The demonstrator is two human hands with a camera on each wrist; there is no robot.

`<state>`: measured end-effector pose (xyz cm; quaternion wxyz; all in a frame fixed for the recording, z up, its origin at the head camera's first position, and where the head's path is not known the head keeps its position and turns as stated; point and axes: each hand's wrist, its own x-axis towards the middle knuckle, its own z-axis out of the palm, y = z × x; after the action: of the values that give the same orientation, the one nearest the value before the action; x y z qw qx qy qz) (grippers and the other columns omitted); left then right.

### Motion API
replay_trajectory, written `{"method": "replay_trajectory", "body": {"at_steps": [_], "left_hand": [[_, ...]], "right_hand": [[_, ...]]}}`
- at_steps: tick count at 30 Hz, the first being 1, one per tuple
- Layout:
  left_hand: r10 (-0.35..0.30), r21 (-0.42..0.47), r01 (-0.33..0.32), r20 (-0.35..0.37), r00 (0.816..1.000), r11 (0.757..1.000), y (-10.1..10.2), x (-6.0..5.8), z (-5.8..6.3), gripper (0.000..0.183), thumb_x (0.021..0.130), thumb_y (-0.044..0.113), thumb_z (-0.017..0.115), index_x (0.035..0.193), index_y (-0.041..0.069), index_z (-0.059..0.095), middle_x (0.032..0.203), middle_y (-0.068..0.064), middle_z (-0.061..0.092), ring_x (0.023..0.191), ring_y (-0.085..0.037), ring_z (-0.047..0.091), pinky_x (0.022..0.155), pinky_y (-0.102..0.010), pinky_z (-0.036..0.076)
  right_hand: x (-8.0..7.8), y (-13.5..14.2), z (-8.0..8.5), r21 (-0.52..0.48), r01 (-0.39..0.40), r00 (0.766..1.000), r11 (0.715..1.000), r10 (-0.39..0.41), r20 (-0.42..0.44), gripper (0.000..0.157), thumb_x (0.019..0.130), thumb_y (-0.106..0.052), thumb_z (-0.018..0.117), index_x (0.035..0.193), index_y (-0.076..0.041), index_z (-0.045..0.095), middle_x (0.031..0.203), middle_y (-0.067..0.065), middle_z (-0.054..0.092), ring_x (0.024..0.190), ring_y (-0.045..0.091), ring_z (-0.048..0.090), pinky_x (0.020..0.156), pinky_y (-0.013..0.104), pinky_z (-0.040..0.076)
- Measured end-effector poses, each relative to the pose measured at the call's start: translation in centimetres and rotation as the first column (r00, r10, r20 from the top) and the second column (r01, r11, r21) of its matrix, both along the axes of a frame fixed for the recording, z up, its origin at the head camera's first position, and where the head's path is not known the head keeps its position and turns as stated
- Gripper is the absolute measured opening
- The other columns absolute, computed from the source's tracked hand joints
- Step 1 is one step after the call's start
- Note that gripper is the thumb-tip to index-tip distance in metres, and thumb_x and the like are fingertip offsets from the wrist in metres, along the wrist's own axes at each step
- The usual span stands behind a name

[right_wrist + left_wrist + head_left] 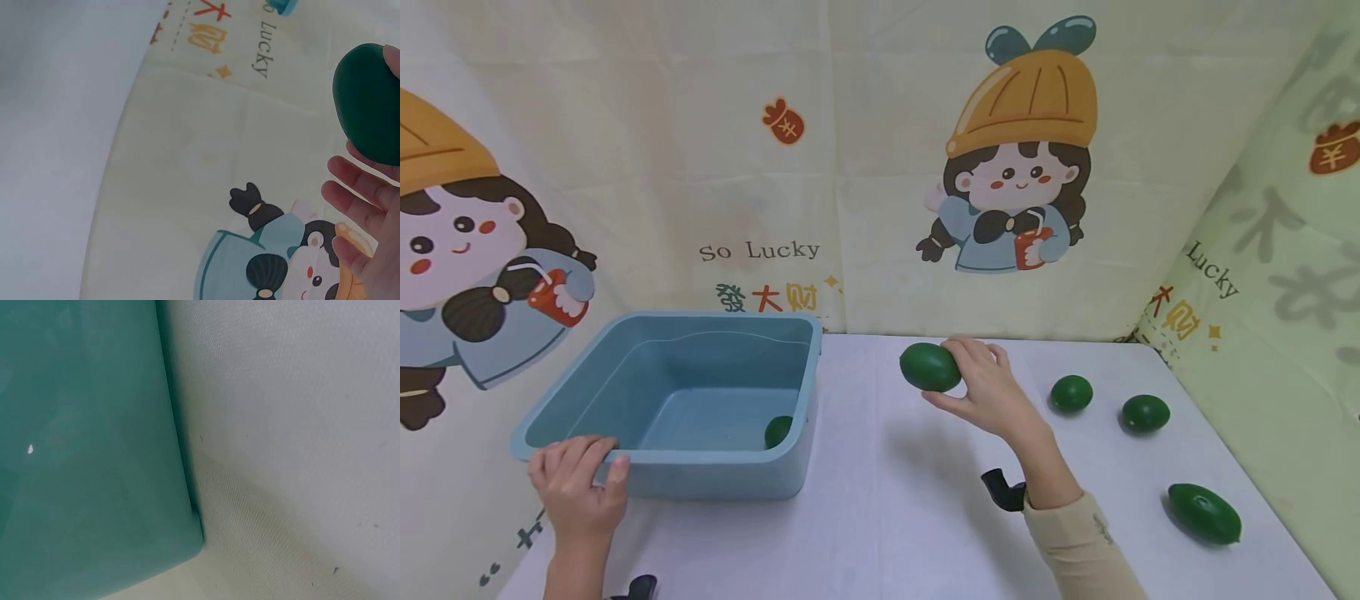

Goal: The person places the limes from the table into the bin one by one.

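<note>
Backdrop point(887, 192): we see pale cloth printed with two cartoon figures point(1022, 167) in yellow hats, small red pouches point(785, 122) and the words "So Lucky".
White table point(865, 542): it reaches back to the cloth, and we look down on it from the near side.
Right hand point(977, 387): raised above the middle of the table, it pinches a green fruit point(927, 367) between thumb and fingers, spread just as wide as the fruit; from the right wrist we see some fingers point(359, 178) standing apart from its skin.
Held fruit: we find it lifted clear of the table, to the right of the blue bin point(718, 457) and well apart from it.
Left hand point(576, 483): its fingers curl over the bin's front rim near the left corner, the thumb down by the outer front wall, so we read it as gripping the edge.
Inside the bin: we make out one green fruit point(777, 432) near the front right corner, partly hidden by the wall.
Right of the right hand: we count three more green fruits point(1071, 393) point(1145, 413) point(1205, 513) on the table, apart from one another.
Sleeve point(1082, 542): we see beige cloth on the right forearm.
</note>
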<state>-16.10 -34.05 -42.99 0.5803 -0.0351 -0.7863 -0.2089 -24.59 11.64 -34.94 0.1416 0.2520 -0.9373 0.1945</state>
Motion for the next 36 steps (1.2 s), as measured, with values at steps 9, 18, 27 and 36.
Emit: {"method": "replay_trajectory", "body": {"at_steps": [9,18,27,36], "left_hand": [[-0.004,0.007,0.004,0.014,1.000,1.000,-0.1,0.0,-0.1,0.075,0.087,0.058,0.041,0.071,-0.012,0.059,0.069,-0.029,0.055,0.074,-0.044,0.042,0.089,-0.033,0.018],[-0.004,0.012,0.004,0.000,1.000,1.000,0.0,0.0,0.1,0.075,0.088,0.058,0.041,0.070,-0.013,0.059,0.068,-0.029,0.054,0.073,-0.044,0.042,0.083,-0.042,0.022],[-0.035,0.028,0.037,-0.042,0.998,0.999,0.2,-0.2,0.4,0.074,0.087,0.057,0.043,0.069,-0.013,0.059,0.067,-0.029,0.054,0.071,-0.044,0.041,0.083,-0.043,0.023],[-0.030,0.019,0.031,-0.038,0.999,0.999,0.2,-0.4,0.6,0.075,0.087,0.058,0.042,0.069,-0.013,0.059,0.067,-0.030,0.054,0.071,-0.045,0.041,0.085,-0.037,0.020]], "right_hand": [[-0.6,-1.8,0.6,0.000,-0.043,0.999,0.999,0.043,0.001,0.064,0.074,-0.046,0.069,0.120,-0.008,0.048,0.120,0.007,0.050,0.112,0.021,0.044,0.097,0.049,0.021],[-1.1,-3.9,1.1,0.017,-0.078,0.997,0.997,0.078,0.016,0.062,0.074,-0.046,0.069,0.121,-0.011,0.049,0.120,0.005,0.050,0.113,0.019,0.045,0.096,0.046,0.022],[-1.5,-6.0,1.4,0.055,-0.130,0.991,0.990,0.131,-0.011,0.063,0.074,-0.047,0.069,0.122,-0.011,0.049,0.119,0.004,0.051,0.112,0.018,0.045,0.096,0.045,0.024],[-2.1,-8.0,1.7,0.084,-0.179,0.981,0.980,0.184,-0.056,0.060,0.075,-0.051,0.066,0.118,-0.013,0.050,0.119,0.002,0.050,0.113,0.016,0.043,0.096,0.045,0.025]]}}
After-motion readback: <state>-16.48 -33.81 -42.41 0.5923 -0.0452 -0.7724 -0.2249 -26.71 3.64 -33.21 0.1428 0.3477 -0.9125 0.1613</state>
